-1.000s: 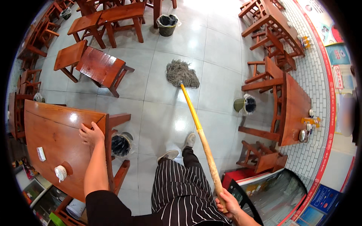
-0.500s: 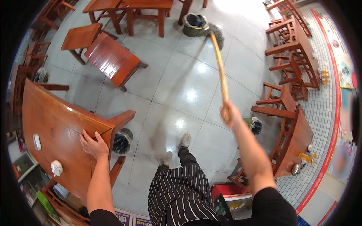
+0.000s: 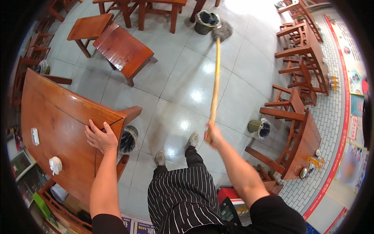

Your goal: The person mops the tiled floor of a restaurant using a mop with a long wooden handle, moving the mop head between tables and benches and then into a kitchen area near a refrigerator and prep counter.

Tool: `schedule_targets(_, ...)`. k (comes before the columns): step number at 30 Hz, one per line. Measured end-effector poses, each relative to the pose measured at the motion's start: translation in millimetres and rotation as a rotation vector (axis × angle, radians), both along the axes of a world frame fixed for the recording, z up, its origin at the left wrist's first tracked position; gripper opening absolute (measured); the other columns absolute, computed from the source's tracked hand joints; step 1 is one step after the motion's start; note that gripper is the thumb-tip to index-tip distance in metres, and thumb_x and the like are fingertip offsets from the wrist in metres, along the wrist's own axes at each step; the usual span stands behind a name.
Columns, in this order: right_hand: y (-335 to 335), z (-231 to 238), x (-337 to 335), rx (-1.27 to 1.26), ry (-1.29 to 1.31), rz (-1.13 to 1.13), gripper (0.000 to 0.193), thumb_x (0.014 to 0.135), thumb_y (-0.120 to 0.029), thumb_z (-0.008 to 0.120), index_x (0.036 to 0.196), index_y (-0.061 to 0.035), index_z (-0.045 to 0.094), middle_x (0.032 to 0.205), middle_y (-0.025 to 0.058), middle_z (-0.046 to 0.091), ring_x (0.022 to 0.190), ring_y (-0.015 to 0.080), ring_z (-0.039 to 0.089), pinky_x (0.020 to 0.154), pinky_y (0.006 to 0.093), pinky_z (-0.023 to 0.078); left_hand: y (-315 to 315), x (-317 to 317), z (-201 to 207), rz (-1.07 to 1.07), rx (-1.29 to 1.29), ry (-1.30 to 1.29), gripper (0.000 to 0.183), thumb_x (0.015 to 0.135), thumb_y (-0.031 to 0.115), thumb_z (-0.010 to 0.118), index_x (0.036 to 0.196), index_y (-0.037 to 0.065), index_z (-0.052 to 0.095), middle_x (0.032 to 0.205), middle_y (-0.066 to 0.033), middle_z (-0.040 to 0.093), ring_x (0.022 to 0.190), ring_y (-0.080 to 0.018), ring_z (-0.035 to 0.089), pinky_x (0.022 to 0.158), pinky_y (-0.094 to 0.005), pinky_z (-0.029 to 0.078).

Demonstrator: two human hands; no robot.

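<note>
My right hand (image 3: 213, 135) is closed around the lower end of a mop (image 3: 216, 78) with a long yellowish handle. Its grey mop head (image 3: 223, 32) lies on the tiled floor ahead, beside a dark lined trash bin (image 3: 205, 22). Fingers spread, my left hand (image 3: 102, 137) lies flat on the corner of a reddish-brown wooden table (image 3: 66, 117). On that tabletop are a small white rectangular object (image 3: 35, 136) and a white round container (image 3: 55, 165).
A lined bin (image 3: 128, 140) stands by the table leg; a green lined bin (image 3: 259, 128) is at the right. Wooden stools (image 3: 122, 52) are ahead left. More tables (image 3: 302, 148) and stools line the white brick wall (image 3: 331, 128).
My right hand has swung left and nearer to me, bringing the mop handle nearly upright in view. The left hand stays on the table. The view has shifted slightly.
</note>
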State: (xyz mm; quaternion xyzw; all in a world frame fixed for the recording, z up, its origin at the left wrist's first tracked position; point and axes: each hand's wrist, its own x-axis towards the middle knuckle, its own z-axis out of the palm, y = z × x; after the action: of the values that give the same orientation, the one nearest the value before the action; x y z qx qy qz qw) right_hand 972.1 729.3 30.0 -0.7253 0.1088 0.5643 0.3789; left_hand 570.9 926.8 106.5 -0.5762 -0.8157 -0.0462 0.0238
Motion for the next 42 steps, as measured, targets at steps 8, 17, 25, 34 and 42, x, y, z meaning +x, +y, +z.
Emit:
schedule_targets(8,-274,210,-103,-0.301,0.160,0.282,0.030,0.098,-0.041,0.050,0.103,-0.0112,0.051,0.061,0.0032,0.048,0.042,0.0173,0.047,0.037,0.0318,0.039,-1,-4,4,0.035,-0.031,0.023,0.067,0.093,0.048,0.048,0.148,0.013,0.030,0.152,-0.0190,0.026,0.142,-0.0362,0.022,0.112,-0.0613,0.017)
schedule_targets(17,-264,237,-92,-0.357,-0.001,0.445,0.030,0.096,-0.038,0.055,0.092,-0.0081,0.053,0.054,0.0020,0.046,0.037,0.0158,0.045,0.035,0.0308,0.038,-2,-4,6,0.027,-0.021,-0.001,0.069,0.091,0.045,0.050,0.148,0.013,0.028,0.151,-0.0225,0.025,0.141,-0.0400,0.021,0.111,-0.0632,0.016)
schedule_targets(25,51,52,-48,0.032,0.181,0.118,0.041,0.096,-0.048,0.053,0.103,-0.0085,0.054,0.061,0.0021,0.045,0.044,0.0151,0.043,0.040,0.0302,0.037,-5,-11,8,0.019,-0.059,0.003,0.070,0.092,0.045,0.049,0.149,0.013,0.025,0.152,-0.0217,0.022,0.142,-0.0400,0.018,0.111,-0.0634,0.015)
schedule_targets(34,70,3,-93,-0.018,0.188,0.168,0.042,0.096,-0.047,0.051,0.096,-0.0045,0.048,0.059,0.0032,0.044,0.045,0.0162,0.044,0.041,0.0313,0.041,2,0,3,0.009,-0.025,0.019,0.067,0.092,0.045,0.049,0.148,0.013,0.029,0.151,-0.0203,0.027,0.141,-0.0389,0.022,0.111,-0.0622,0.017)
schedule_targets(42,-214,116,-23,-0.277,0.156,0.329,0.045,0.094,-0.054,0.052,0.079,-0.0113,0.050,0.056,0.0012,0.046,0.039,0.0157,0.043,0.037,0.0312,0.036,-1,-3,-4,-0.002,0.011,0.017,0.066,0.093,0.045,0.048,0.148,0.014,0.029,0.151,-0.0204,0.028,0.141,-0.0379,0.025,0.111,-0.0608,0.018)
